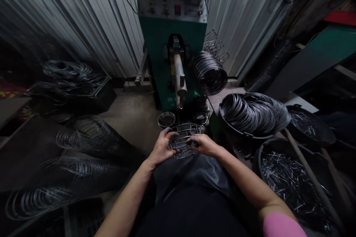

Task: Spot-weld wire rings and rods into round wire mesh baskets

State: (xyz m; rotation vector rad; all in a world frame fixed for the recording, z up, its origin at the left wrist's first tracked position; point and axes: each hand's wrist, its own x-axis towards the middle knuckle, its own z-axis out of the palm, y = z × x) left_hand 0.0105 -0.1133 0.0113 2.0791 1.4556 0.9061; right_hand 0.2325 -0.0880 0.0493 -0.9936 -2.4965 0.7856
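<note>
A round wire basket frame [182, 139] of thin metal rods is held above my lap, just in front of a green spot welding machine [152, 55]. My left hand [162, 147] grips its left side, fingers curled over the wires. On the right side my right hand [204, 144] has its blackened fingertips closed on the wires. The welder's electrode arm [179, 74] points toward me beyond the frame, apart from it. Some of the frame's lower wires are hidden behind my fingers.
A tub of wire rings [253, 114] stands at the right, near a bucket of short metal rods [289, 185]. More rings [208, 74] hang beside the machine. Stacked wire frames [80, 166] line the left. Small round dishes [167, 119] sit below the electrode.
</note>
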